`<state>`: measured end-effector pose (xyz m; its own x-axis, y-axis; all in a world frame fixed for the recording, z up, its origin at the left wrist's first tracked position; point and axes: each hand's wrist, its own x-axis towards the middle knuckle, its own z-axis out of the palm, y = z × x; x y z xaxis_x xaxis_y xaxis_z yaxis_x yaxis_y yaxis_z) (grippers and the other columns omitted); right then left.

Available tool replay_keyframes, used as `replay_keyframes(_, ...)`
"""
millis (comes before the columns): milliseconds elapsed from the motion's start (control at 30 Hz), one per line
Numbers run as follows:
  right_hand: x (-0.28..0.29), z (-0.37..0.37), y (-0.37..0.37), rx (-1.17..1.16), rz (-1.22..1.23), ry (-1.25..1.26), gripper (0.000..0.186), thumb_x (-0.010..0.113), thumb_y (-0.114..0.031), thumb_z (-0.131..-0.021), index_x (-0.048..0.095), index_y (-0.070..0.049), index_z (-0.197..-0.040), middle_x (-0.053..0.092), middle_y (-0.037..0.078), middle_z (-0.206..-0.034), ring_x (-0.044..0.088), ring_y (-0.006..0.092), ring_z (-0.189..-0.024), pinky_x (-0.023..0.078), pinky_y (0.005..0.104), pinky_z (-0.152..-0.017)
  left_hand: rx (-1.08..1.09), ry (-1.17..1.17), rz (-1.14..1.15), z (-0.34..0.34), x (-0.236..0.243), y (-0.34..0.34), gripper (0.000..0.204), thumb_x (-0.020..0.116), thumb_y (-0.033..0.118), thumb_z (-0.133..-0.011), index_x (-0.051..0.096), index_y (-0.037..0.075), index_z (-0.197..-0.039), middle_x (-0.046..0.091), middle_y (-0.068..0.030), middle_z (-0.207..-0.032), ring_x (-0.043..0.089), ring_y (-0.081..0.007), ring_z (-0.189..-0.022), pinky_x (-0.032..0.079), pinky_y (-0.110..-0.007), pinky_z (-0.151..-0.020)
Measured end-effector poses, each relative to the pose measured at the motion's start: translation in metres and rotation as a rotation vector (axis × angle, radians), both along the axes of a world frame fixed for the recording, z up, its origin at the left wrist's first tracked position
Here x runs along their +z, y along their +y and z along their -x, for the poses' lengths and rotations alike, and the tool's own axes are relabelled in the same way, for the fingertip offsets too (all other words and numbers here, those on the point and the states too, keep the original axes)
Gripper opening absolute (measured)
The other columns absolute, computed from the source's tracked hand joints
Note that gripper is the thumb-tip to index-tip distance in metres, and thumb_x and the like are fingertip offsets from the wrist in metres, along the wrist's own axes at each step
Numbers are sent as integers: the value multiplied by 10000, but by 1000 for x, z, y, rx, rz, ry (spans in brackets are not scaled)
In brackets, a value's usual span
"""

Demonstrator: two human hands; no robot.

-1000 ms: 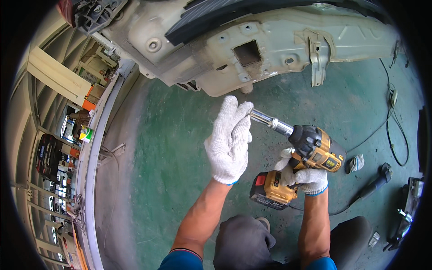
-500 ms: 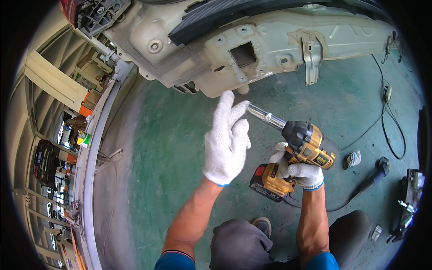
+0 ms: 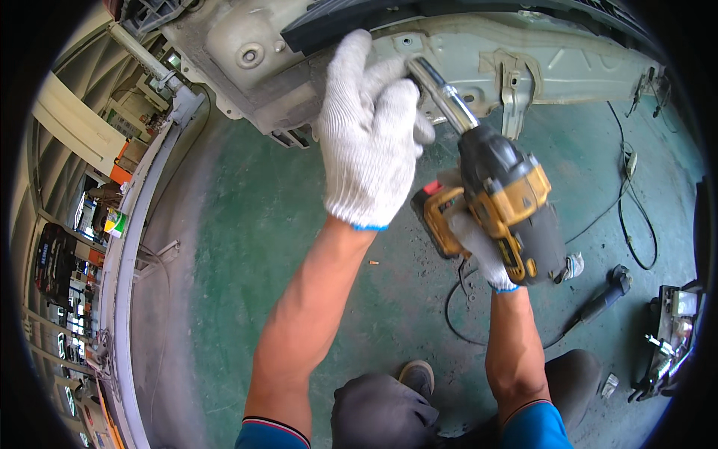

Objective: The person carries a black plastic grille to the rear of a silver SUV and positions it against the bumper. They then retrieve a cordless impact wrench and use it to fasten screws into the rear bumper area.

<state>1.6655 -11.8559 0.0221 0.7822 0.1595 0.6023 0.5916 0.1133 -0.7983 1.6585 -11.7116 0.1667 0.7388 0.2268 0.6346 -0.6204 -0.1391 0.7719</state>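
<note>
A yellow and black cordless impact wrench with a long chrome socket is held up in front of me. My right hand, in a white knit glove, is closed round its handle. The battery points left. My left hand, gloved alike, is raised beside the socket with its fingers apart. One fingertip meets the socket's open end, or lies just behind it; whether anything small sits there is hidden. Beyond both hands is the bare metal panel of a vehicle body, with a bracket hanging from it.
A black trim strip runs along the body above. On the green floor lie a corded power tool, a crumpled glove, a looped cable and a dark part with a lamp. A long pale rail stands left.
Both hands and the impact wrench have risen toward the vehicle body. The wrench has turned so its socket points more steeply upward. The view has shifted slightly.
</note>
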Motion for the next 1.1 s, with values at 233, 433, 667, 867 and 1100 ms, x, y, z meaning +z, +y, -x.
replay_keyframes(233,45,-27,19,96,-186,55,345,793,-85,-800,671,-67,-1122,700,68,-1072,675,178,-937,549,326,-794,193,87,83,-17,7,16,339,619,132,-936,570,1,-1246,693,-80,-964,581,-96,-630,475,-234,-585)
replay_keyframes(433,53,-29,24,109,-256,184,438,730,-26,-780,629,-41,-1206,689,99,-1150,653,181,-968,547,353,-865,467,-158,-124,-19,19,52,309,647,173,-939,559,-6,-1176,581,-40,-736,489,-72,-528,389,-224,-446)
replay_keyframes(667,57,-31,25,119,-243,181,405,801,-98,-812,634,-55,-1179,685,63,-1086,658,163,-955,558,323,-817,678,-276,-705,-34,33,78,410,694,214,-923,521,-18,-1214,601,-31,-768,503,-63,-575,416,-234,-497)
replay_keyframes(867,56,-24,21,37,-59,83,467,730,-148,-859,563,-80,-1289,627,102,-1232,619,255,-1124,521,373,-936,566,-274,-620,-40,42,73,371,730,193,-896,528,-8,-1133,612,-35,-771,517,-70,-569,424,-236,-508)
replay_keyframes(1100,69,-8,3,-244,318,-171,464,749,-28,-827,585,-41,-1260,658,124,-1207,647,232,-1111,546,384,-951,453,-178,-464,-36,46,63,399,749,167,-876,526,-1,-1161,616,-34,-789,518,-65,-575,423,-227,-510)
